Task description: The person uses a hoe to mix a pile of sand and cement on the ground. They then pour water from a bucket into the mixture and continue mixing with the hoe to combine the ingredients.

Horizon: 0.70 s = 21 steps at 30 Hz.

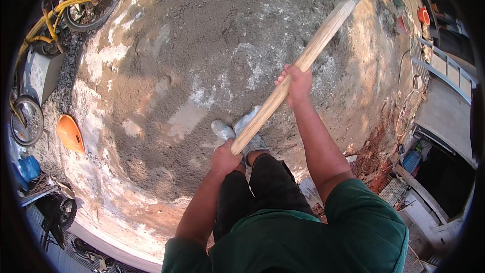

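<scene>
Green T-shirt (pixel 288 242) nearest, my left grip (pixel 225 157) and right grip (pixel 298 85) clench a wooden hoe handle (pixel 268 105); grey cement mix (pixel 189 30) lies spread but patchy: I judge it part-worked.

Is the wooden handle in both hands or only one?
In both: the left hand grips the wooden handle at its near end, the right hand about midway.

Wooden handle (pixel 268 106) in both hands (pixel 225 158) (pixel 298 87)

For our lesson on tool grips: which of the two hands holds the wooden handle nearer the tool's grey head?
The right hand, partway along the wooden handle; the left hand grips its opposite end.
</scene>
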Motion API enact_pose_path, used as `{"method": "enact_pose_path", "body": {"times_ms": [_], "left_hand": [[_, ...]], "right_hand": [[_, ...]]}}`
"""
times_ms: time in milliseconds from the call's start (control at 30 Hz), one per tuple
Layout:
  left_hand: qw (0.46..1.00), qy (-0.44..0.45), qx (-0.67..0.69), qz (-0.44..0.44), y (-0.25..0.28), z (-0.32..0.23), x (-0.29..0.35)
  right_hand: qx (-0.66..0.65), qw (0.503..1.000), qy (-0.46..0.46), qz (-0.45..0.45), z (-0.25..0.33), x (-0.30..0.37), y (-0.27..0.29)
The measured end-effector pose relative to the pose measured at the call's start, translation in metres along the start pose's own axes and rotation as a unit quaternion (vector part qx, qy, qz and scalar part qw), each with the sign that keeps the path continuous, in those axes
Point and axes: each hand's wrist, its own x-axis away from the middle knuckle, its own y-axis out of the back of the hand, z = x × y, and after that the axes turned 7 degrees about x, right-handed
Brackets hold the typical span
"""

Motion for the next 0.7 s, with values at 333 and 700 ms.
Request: {"method": "enact_pose_path", "body": {"times_ms": [333,700], "left_hand": [[0.979,0.183,0.063,0.068,0.004,-0.029,0.050],[0.942,-0.001,-0.336,-0.012,0.220,-0.022,0.057]], "right_hand": [[0.038,0.955,-0.295,0.001,-0.148,-0.057,0.010],[-0.339,0.903,-0.205,0.166,-0.005,0.052,-0.024]]}}
